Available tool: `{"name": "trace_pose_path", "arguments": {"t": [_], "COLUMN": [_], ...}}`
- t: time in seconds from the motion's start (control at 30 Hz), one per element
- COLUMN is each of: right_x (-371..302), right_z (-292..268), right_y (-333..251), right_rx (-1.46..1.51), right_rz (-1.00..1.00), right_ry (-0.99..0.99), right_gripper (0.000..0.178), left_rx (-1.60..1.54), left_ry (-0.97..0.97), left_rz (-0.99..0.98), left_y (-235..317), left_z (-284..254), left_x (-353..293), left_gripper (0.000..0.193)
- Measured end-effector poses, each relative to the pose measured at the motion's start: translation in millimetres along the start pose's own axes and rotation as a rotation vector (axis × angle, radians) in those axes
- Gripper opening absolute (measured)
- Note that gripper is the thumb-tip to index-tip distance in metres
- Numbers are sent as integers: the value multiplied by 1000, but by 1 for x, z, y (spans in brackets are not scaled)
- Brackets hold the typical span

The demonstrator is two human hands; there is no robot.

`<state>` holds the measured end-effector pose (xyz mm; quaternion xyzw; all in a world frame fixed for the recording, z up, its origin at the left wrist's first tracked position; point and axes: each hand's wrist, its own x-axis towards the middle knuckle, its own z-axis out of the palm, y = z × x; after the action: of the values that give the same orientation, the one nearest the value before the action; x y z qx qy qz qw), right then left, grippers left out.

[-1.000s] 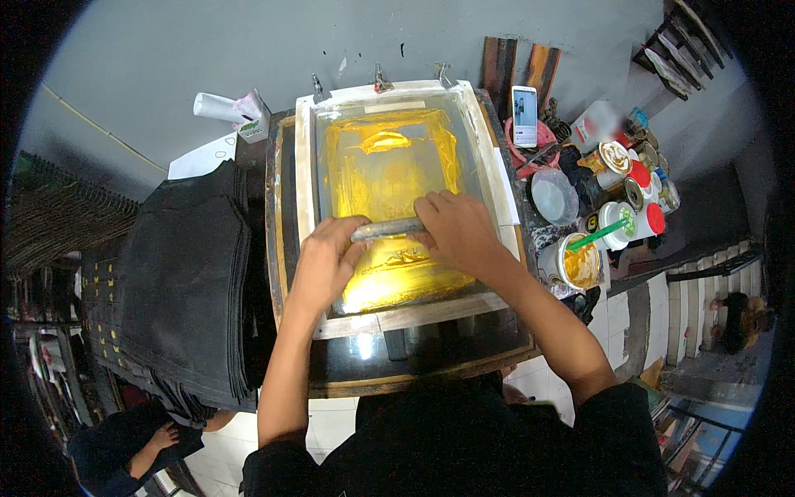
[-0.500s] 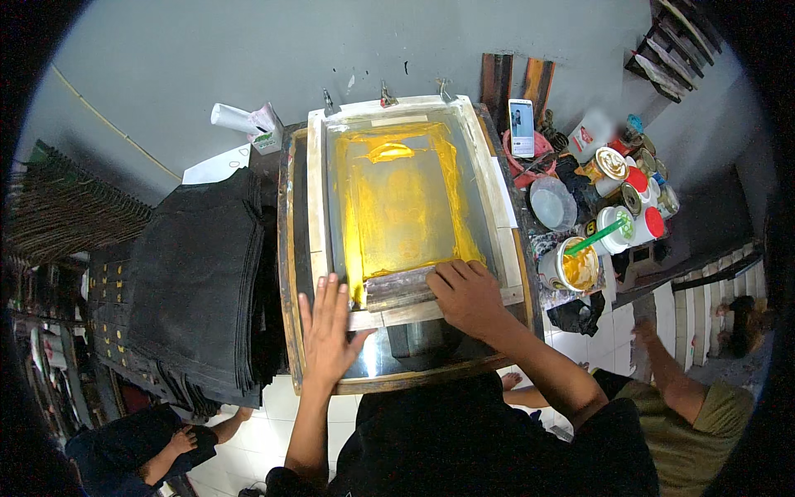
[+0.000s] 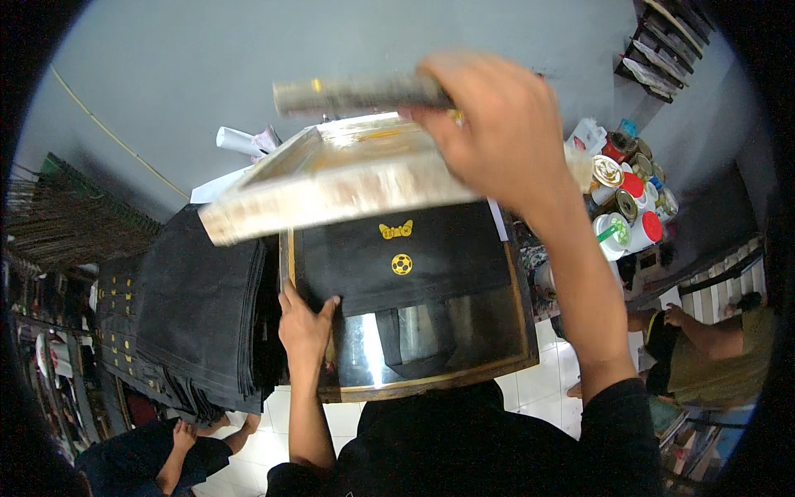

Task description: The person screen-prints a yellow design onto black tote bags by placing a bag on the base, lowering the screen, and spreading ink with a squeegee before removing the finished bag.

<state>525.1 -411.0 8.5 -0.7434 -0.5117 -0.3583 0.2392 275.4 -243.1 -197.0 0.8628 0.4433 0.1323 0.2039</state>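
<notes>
Raised over the table, my right hand (image 3: 501,116) is closed around a squeegee (image 3: 356,93), blurred by motion. Just beneath that hand, a white-edged screen printing frame (image 3: 348,189) is tilted up, its near side off the table. Yellow ink shows on its mesh. Under it a black fabric bag (image 3: 356,265) with a strap handle lies on a shiny, wood-edged board (image 3: 497,340). The bag bears a yellow winged motif (image 3: 396,230) and a yellow football print (image 3: 402,264). My left hand (image 3: 305,335), thumb spread from the fingers, rests at the board's left edge beside the bag.
On the left stands a tall stack of black fabric bags (image 3: 195,306). Several paint tubs and cans (image 3: 642,232) crowd the right side. A wall rack (image 3: 667,54) hangs at upper right. Other people are at lower left (image 3: 157,451) and right (image 3: 720,352).
The screen frame, flat before, has swung up at its near side, uncovering the printed bag. My right hand rose with the squeegee from the mesh. My left hand moved from the frame to the board's left edge.
</notes>
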Motion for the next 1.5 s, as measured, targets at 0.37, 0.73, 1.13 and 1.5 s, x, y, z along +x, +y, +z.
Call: {"name": "trace_pose_path", "arguments": {"t": [0.37,0.73,1.13,1.5], "right_x": [125,165,167,159], "right_z": [0,20,10,9], "right_y": [50,79,75,69], "right_rx": [15,2,12,104], "right_rz": [159,116,151,143], "right_ry": [-123,-50,-51,-60], "right_gripper": [34,45,38,38], "left_rx": [-945,-432,316,619], "left_ry": [-139,584,182,314], "left_rz": [-140,6,299,222], "left_y": [3,-335,-110,-99], "left_z": [-23,-291,-137,-112], "left_x": [18,21,-26,-40], "left_gripper": [33,35,32,40]}}
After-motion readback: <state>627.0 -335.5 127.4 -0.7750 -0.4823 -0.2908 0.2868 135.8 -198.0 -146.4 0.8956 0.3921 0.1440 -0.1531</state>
